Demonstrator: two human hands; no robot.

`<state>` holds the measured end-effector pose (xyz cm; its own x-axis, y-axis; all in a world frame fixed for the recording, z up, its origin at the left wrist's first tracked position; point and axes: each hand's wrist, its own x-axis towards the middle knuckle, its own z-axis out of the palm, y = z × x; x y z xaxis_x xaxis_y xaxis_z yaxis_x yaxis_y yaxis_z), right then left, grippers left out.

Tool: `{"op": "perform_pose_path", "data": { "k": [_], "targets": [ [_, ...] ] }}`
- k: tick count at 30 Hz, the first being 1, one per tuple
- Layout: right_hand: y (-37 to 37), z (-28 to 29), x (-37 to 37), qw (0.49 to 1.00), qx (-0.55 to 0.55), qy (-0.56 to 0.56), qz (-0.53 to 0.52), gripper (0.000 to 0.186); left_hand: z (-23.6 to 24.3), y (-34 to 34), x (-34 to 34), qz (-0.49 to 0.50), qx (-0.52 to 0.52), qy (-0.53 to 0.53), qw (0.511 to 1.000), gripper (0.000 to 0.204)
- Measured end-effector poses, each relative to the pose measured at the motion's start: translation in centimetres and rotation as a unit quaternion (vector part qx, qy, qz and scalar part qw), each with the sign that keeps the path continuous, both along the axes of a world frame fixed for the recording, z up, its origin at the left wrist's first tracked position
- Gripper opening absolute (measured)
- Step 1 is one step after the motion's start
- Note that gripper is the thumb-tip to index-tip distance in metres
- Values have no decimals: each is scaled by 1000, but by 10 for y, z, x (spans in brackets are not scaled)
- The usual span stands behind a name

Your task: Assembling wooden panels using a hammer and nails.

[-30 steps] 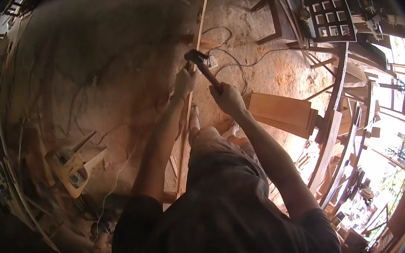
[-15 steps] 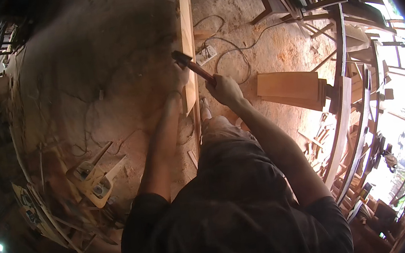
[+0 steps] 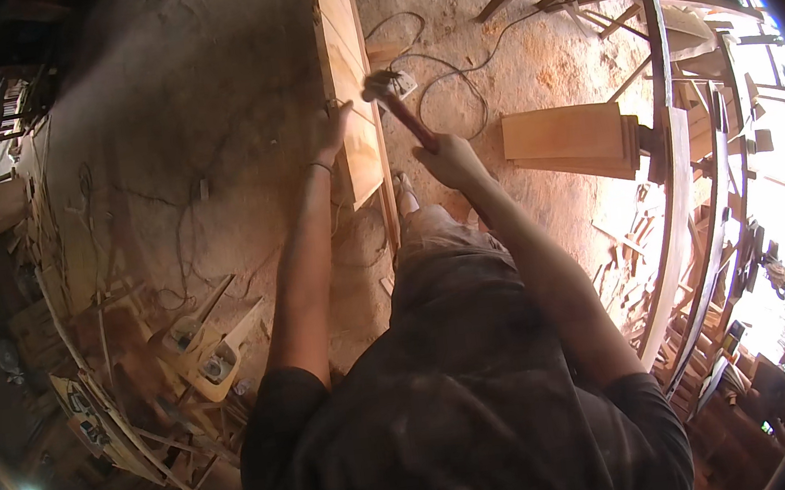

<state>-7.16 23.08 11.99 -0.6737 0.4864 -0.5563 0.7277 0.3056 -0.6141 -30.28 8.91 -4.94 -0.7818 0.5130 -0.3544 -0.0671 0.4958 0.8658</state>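
Note:
A long wooden plank assembly [image 3: 348, 66] stands upright before me, reaching to the top of the view. My left hand [image 3: 331, 128] rests against its left edge, fingers bent on the wood. My right hand [image 3: 449, 159] grips the reddish handle of a hammer [image 3: 393, 102]. The hammer's dark head is at the plank's right edge, level with my left hand. My foot shows beside the plank's lower end.
A sawdust-covered floor [image 3: 202, 102] spreads to the left. A power strip with cables [image 3: 437, 80] lies behind the plank. Stacked boards [image 3: 574, 137] sit to the right, curved wooden frames [image 3: 679, 212] beyond them. A power tool [image 3: 201, 349] lies at lower left.
The view has moved closer to the plank, which now looks wider. My hammer hand has shifted slightly down and right; the hammer head stays at the plank's edge.

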Motion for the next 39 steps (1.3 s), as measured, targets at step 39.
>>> {"op": "perform_pose_path", "data": {
  "k": [39],
  "targets": [
    [137, -132, 677, 835, 183, -141, -499, 41, 88, -32, 319, 102, -369, 249, 890, 71]
  ]
}}
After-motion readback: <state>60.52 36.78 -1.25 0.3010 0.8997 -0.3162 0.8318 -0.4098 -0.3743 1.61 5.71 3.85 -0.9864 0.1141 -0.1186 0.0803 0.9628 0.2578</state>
